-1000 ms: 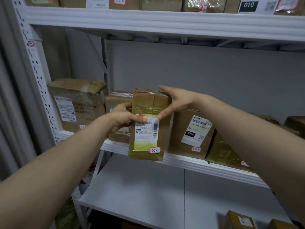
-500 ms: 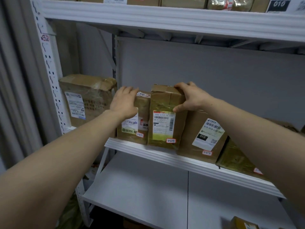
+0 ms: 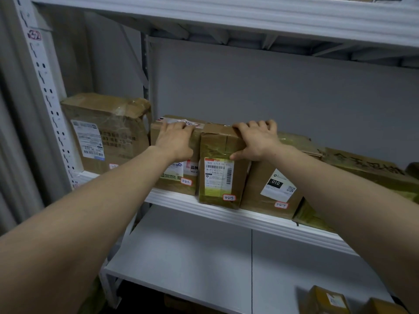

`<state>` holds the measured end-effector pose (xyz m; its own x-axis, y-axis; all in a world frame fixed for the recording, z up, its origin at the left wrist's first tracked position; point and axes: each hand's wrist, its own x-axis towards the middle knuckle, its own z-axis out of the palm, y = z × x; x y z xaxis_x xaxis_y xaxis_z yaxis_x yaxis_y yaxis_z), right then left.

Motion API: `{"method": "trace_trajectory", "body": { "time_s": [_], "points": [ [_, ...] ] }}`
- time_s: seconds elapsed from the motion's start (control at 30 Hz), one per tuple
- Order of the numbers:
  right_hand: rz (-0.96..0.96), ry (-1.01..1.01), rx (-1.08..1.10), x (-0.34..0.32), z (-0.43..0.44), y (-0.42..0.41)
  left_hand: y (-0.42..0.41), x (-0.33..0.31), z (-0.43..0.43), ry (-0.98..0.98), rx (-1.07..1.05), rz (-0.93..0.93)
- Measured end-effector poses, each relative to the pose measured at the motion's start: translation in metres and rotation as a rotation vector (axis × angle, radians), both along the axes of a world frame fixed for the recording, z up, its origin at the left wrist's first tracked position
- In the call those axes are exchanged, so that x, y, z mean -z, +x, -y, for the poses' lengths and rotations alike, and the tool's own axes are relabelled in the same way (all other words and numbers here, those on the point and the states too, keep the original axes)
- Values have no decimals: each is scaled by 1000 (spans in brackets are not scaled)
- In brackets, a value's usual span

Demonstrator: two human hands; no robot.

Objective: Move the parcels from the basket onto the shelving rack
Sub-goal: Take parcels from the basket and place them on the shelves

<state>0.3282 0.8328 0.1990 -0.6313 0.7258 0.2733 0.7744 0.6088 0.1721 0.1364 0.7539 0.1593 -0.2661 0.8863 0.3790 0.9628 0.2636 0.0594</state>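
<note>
The step in hand looks like seating a parcel [image 3: 221, 175] in its slot on the middle shelf [image 3: 217, 214] of the shelving rack [image 3: 42, 91]. To do it well, the push should run straight back, with the pressure kept low and even so the upright carton does not tip, and its front face should finish flush with the neighbours so the handwritten tag stays readable. The left-hand neighbour [image 3: 179, 177] wants steadying meanwhile.

The parcel stands upright on the shelf, between that neighbour and a wider carton marked 010 [image 3: 272, 189], touching both, its lower front edge at the shelf lip. The right hand [image 3: 254, 141] lies over its top right corner, fingers [image 3: 260, 124] curled over the top and clamped on it, thumb on the front face. The left hand [image 3: 175, 139] rests flat on the neighbour, fingers together and extended, gripping nothing. The basket is out of view.
</note>
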Motion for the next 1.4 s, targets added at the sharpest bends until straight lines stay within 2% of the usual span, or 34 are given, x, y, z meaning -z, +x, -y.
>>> {"method": "trace_trajectory", "body": {
  "time_s": [0.17,0.3,0.57,1.4],
  "points": [
    [29,17,24,3,-3,-2,12,-9,-4,171,223,81],
    [48,21,37,3,-6,-5,22,-13,-11,174,346,39],
    [39,23,24,6,-12,-9,29,-16,-22,138,326,-51],
    [13,-23,29,6,-4,-10,31,-13,-30,63,288,-32]
  ]
}}
